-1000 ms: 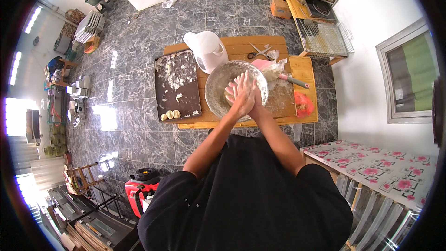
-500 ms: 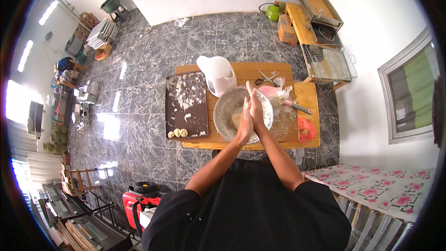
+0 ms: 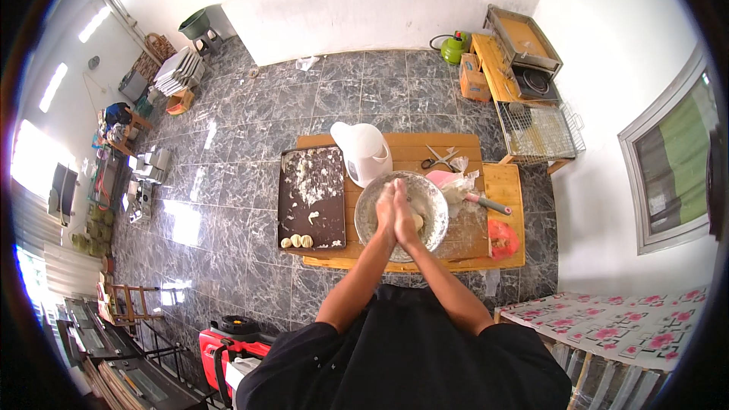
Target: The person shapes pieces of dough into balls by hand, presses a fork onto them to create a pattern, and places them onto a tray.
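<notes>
Over a round metal bowl (image 3: 437,219) dusted with flour, my left hand (image 3: 386,211) and my right hand (image 3: 403,214) are pressed palm to palm. Their fingers are stretched out and point away from me. Whatever lies between the palms is hidden. Pale dough (image 3: 418,222) shows in the bowl beside my right hand. To the left lies a dark baking tray (image 3: 310,220) with scattered white flour crumbs. Several ridged pale dough pieces (image 3: 297,241) sit in a row at its near left corner.
Behind the bowl stands a white jug (image 3: 364,153). Scissors (image 3: 440,158), a plastic bag (image 3: 458,187), a grey-handled tool (image 3: 490,203) and a red bag (image 3: 503,240) lie to the right on the wooden table (image 3: 465,257). A green gas cylinder (image 3: 453,49) is farther off.
The whole view has shifted, so the table sits lower in the picture. My hands remain pressed together but have turned and drawn back over the bowl; more dough shows beside them.
</notes>
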### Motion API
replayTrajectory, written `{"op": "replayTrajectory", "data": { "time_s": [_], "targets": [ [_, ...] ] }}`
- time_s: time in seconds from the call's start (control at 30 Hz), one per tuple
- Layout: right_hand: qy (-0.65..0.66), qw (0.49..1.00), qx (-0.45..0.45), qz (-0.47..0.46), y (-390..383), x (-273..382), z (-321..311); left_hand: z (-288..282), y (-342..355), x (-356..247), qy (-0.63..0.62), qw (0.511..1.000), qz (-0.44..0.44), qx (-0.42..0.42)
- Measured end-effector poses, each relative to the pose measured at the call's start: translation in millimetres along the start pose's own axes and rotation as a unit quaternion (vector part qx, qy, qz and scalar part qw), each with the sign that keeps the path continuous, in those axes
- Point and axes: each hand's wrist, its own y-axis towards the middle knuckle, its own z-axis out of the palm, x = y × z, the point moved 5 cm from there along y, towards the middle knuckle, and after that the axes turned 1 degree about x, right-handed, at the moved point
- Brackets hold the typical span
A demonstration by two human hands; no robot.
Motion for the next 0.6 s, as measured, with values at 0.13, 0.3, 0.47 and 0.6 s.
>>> {"op": "replayTrajectory", "data": {
  "time_s": [0.13,0.3,0.47,0.6],
  "targets": [
    [0.088,0.993,-0.013,0.078,17,-19,-22,36,-69,-3,0.000,1.000,0.009,0.021],
    [0.199,0.965,0.073,0.155,19,-27,-6,37,-57,-16,-0.071,0.997,-0.024,-0.023],
    [0.050,0.993,0.095,0.049,-7,-19,26,-21,11,1,-0.208,0.977,-0.016,0.042],
    [0.060,0.996,-0.038,-0.058,-25,17,16,-26,1,-5,-0.196,0.971,-0.073,-0.112]
  ]
}}
